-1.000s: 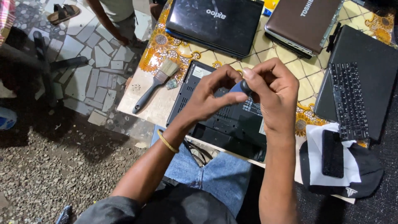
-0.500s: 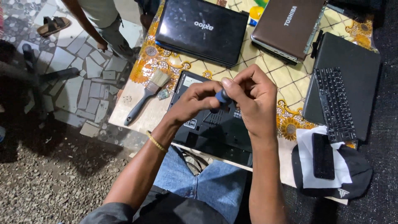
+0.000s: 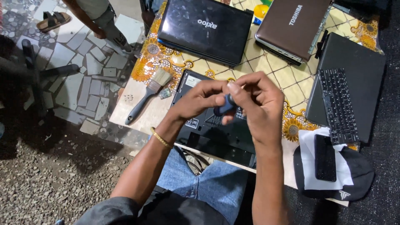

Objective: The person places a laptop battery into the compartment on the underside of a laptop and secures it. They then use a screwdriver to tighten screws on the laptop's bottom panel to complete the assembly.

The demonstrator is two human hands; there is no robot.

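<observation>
Head view, both hands pinching blue tool (image 3: 225, 105)

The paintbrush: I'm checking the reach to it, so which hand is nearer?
Left. The left hand sits just right of the paintbrush, over the black laptop base; the right hand is farther right, beyond it. Both pinch a small dark object.

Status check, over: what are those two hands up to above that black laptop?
Left hand and right hand both pinching a small dark blue tool handle. Upturned black laptop beneath, untouched. Paintbrush lying left, clear.
</observation>
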